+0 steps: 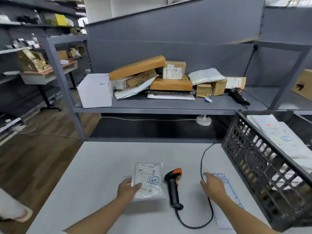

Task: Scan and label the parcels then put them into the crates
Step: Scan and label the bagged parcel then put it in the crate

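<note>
Left hand [127, 189] fingers curled round near-left corner of white parcel [148, 180], thumb on top face, fingers tucked under the edge. Right hand [213, 185] fingers loosely spread and bent downward, tips pressed on label sheet [226, 196]; nothing grasped.

Parcel flat on grey table [84, 183], long axis running away from the body, near end under the left hand, far end toward shelf [168, 107]. Printed address label face up, with a small blue-bordered sticker [153, 180] on the right half.

Scanner [173, 184] lying on the table just right of the parcel, untouched by either hand, between the two hands. Orange-tipped head toward the far side, handle toward the body, long axis roughly parallel with the parcel's. Black cable [202, 159] looping from the handle base, round under the right forearm, then off the far table edge.

Label sheet lying lengthwise beside the scanner, rows of blue-bordered stickers showing past the right hand.

Black crate [263, 162] at the table's right edge, white mailers [278, 132] inside. More parcels [168, 78], brown boxes and white bags, heaped on the shelf beyond, with a second scanner [238, 96] at its right end.
</note>
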The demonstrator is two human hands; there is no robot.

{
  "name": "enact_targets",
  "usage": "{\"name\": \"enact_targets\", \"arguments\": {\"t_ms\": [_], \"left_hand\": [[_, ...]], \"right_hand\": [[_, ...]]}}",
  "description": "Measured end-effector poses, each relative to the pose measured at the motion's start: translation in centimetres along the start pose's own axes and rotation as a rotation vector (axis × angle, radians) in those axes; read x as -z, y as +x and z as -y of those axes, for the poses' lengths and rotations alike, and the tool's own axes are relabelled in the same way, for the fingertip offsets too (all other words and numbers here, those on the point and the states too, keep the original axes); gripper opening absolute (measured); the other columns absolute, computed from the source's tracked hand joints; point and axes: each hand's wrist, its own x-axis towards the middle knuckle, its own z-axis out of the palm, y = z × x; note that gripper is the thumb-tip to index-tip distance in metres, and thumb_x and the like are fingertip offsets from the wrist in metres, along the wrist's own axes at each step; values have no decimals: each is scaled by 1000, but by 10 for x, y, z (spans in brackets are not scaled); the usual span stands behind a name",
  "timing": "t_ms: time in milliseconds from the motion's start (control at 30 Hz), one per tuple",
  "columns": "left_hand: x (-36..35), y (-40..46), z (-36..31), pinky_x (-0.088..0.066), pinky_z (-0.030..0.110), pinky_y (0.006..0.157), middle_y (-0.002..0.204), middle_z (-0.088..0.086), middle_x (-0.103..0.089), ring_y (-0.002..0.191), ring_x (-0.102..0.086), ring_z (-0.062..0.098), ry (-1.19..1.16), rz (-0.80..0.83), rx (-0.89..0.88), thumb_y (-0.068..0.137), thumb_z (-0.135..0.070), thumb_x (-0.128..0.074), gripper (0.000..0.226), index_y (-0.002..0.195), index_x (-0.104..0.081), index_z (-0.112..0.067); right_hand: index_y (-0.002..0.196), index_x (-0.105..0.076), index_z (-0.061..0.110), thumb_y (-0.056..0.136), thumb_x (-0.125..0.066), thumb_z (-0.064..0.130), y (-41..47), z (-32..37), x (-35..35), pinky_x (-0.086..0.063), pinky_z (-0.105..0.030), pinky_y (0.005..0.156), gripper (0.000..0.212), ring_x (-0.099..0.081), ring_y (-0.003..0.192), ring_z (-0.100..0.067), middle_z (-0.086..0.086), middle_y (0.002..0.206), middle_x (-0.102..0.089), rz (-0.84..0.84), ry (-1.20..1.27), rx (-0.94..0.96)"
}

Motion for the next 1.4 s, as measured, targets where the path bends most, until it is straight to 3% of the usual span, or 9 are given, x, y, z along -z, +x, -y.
{"name": "enact_targets", "arguments": {"t_ms": [200,433,633,833,1067,1267,1400], "left_hand": [[-5,-42,-9,-49,25,60,88,6,-65,75,-64,21,-41,88,-63,79,-6,-73,28,103,-59,-6],[-13,-73,-19,-54,40,86,104,13,-67,92,-66,30,22,116,-93,76,-14,-77,37,109,-62,-4],[-38,-102,-24,-52,32,78,103,14,-68,87,-66,29,46,194,-137,77,-14,-76,35,108,-63,-2],[-70,-125,-37,-48,28,74,96,12,-66,84,-63,26,67,255,-187,81,-11,-73,25,102,-63,-2],[-138,-146,-61,-54,35,85,98,11,-70,87,-67,27,97,284,-268,83,-14,-71,19,99,-65,-4],[-227,-186,-70,-52,33,82,104,14,-70,91,-66,28,69,326,-306,83,-16,-71,28,107,-65,-2],[-286,-221,-75,-48,30,76,100,11,-68,85,-63,24,45,327,-340,86,-17,-68,28,108,-66,-1]], "right_hand": [[141,-41,22,100,-33,34,-41,41,20,-34,-29,102,43,-49,124,-19,0,138,-50,-34,-106,151],[137,-46,19,99,-35,30,-101,24,49,-33,-32,105,41,-45,128,-18,1,140,-49,-118,-112,117],[136,-47,20,100,-36,32,-133,-7,86,-34,-29,103,40,-46,127,-17,3,138,-50,-218,-153,66],[139,-43,20,100,-35,35,-144,-43,117,-29,-35,109,43,-40,132,-18,2,142,-46,-233,-169,15],[129,-51,18,95,-39,28,-144,-97,169,-32,-37,104,37,-44,127,-22,-1,133,-52,-327,-170,-19],[130,-50,13,94,-42,28,-152,-170,209,-35,-39,102,39,-46,124,-26,-6,132,-53,-355,-141,-51],[127,-51,10,94,-41,26,-161,-223,231,-39,-36,93,38,-51,116,-28,-9,126,-56,-364,-136,-48]]}}
